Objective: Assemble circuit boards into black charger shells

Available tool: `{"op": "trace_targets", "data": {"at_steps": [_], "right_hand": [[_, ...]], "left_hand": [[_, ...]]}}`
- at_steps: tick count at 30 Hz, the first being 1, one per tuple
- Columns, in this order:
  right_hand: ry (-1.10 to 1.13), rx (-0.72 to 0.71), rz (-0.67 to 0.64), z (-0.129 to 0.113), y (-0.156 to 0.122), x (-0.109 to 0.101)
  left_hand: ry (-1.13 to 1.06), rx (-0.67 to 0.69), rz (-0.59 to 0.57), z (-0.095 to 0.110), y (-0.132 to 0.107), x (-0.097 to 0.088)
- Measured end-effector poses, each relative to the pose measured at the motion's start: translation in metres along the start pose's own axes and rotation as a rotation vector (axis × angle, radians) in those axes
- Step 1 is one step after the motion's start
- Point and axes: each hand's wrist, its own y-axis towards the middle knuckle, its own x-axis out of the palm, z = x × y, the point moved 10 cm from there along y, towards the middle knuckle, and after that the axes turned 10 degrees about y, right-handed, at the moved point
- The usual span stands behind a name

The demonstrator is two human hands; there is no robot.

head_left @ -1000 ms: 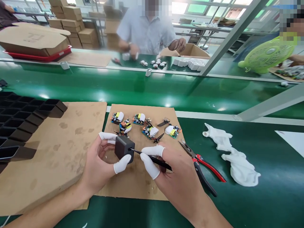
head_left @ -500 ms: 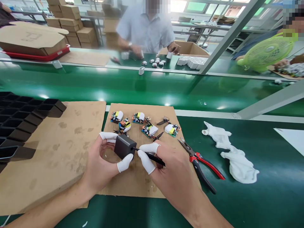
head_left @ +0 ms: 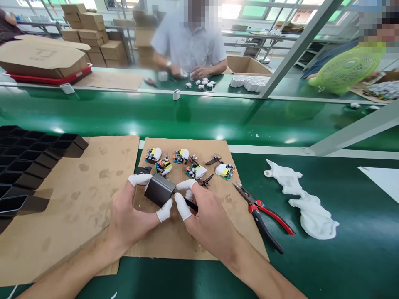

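Note:
Between the thumb and fingers of my left hand [head_left: 131,214] is a black plastic charger housing [head_left: 160,189], tilted over the cardboard. My right hand [head_left: 207,218] pinches slim black tweezers [head_left: 190,204], whose tip meets the right end of the housing. White finger cots cover the gripping fingertips of both hands. Just beyond them, several small circuit boards lie on the cardboard, among them one board [head_left: 225,170] at the right and another [head_left: 181,156] at the back. Loose black pieces, one of them a flat blade-like piece [head_left: 213,160], lie among the boards.
Red-and-black pliers [head_left: 264,218] lie right of the cardboard mat [head_left: 218,245], with white gloves [head_left: 307,203] farther right. Rows of open black housings [head_left: 28,166] stand at the left. Beyond the green belt [head_left: 124,110], a co-worker [head_left: 190,45] handles small white parts.
My right hand has moved left and closer to the housing, with the tweezers. The housing has shifted slightly left and turned in my left hand. The co-worker's hands have come together.

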Motion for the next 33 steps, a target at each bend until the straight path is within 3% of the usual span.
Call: {"op": "trace_targets", "data": {"at_steps": [6, 20, 26, 29, 33], "right_hand": [[0.122, 0.035, -0.176, 0.001, 0.001, 0.013], [0.125, -0.086, -0.084, -0.007, -0.003, 0.014], [0.102, -0.059, -0.082, -0.007, -0.002, 0.012], [0.085, 0.006, -0.097, -0.006, -0.001, 0.006], [0.067, 0.03, -0.109, -0.012, -0.002, -0.011]], "left_hand": [[0.104, 0.088, 0.042, 0.007, -0.004, -0.003], [0.114, 0.088, 0.048, 0.009, -0.004, -0.009], [0.105, 0.091, 0.048, 0.007, -0.003, -0.007], [0.047, 0.014, -0.033, 0.0, 0.001, 0.001], [-0.196, -0.251, -0.209, -0.024, 0.003, 0.017]]}}
